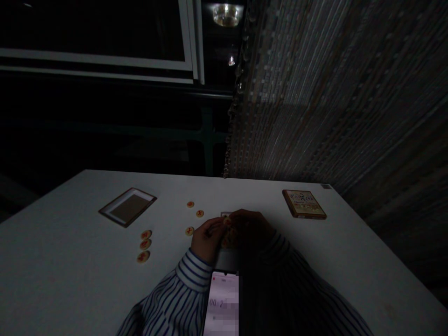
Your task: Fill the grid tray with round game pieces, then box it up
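In the middle of the white table (175,289) my hands meet over several Chinese chess pieces (229,241). One round piece with a red mark (227,220) is pinched at the fingertips of my left hand (207,237). My right hand (252,227), deep in shadow, has its curled fingertips against the same piece from the other side. Part of a pale box edge (226,214) shows behind the fingers. Just left of my left hand lies a loose piece with a red mark (189,231), and two more pieces (199,213) lie farther back.
Three pieces (145,244) form a short column at left. Behind them lies a shallow open tray or lid (130,208). A printed Chinese chess box (304,204) lies at right. A lit phone (221,303) is between my forearms. A bead curtain (266,116) hangs behind the table.
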Demonstrator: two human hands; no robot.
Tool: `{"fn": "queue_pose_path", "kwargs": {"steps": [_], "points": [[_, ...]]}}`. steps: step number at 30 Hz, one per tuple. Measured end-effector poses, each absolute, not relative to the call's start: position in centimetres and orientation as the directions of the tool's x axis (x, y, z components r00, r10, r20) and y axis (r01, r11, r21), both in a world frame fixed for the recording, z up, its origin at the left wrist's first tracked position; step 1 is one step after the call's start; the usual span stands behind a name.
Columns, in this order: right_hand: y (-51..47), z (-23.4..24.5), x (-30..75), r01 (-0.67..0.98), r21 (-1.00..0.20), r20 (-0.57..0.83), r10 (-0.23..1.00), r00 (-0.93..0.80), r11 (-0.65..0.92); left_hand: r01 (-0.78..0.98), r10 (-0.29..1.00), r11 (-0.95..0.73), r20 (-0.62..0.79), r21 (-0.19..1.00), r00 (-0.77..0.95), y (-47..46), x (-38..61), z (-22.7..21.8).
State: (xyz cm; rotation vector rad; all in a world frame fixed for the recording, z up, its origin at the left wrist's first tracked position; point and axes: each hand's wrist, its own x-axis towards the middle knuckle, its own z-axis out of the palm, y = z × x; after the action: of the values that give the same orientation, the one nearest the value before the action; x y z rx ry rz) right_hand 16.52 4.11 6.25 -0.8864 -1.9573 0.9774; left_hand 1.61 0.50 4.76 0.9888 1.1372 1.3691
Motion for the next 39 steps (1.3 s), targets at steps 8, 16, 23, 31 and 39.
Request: {"fn": "queue_pose_path", "kwargs": {"steps": [8, 16, 23, 31, 39], "points": [[3.97, 6.36, 16.38, 0.232, -0.874, 0.289, 0.842, -0.456, 0.426, -0.122, 0.990, 0.011, -0.028, 0.992, -0.135, 0.45, 1.32, 5.41], [3.83, 6.33, 16.17, 0.268, -0.910, 0.186, 0.887, -0.422, 0.318, -0.080, 0.990, 0.012, -0.023, 0.997, -0.139, 0.63, 1.16, 4.96], [3.71, 6.70, 16.16, 0.277, -0.888, 0.227, 0.873, -0.432, 0.367, -0.102, 0.988, 0.041, -0.055, 0.994, -0.143, 0.64, 1.18, 4.79], [3.52, 7.05, 16.22, 0.222, -0.918, 0.200, 0.868, -0.455, 0.328, -0.168, 0.986, 0.043, -0.068, 0.985, -0.149, 0.60, 1.26, 5.12], [3.84, 6.41, 16.33, 0.259, -0.852, 0.299, 0.829, -0.472, 0.455, -0.169, 0.984, 0.017, -0.046, 0.985, -0.171, 0.57, 1.28, 4.94]]}}
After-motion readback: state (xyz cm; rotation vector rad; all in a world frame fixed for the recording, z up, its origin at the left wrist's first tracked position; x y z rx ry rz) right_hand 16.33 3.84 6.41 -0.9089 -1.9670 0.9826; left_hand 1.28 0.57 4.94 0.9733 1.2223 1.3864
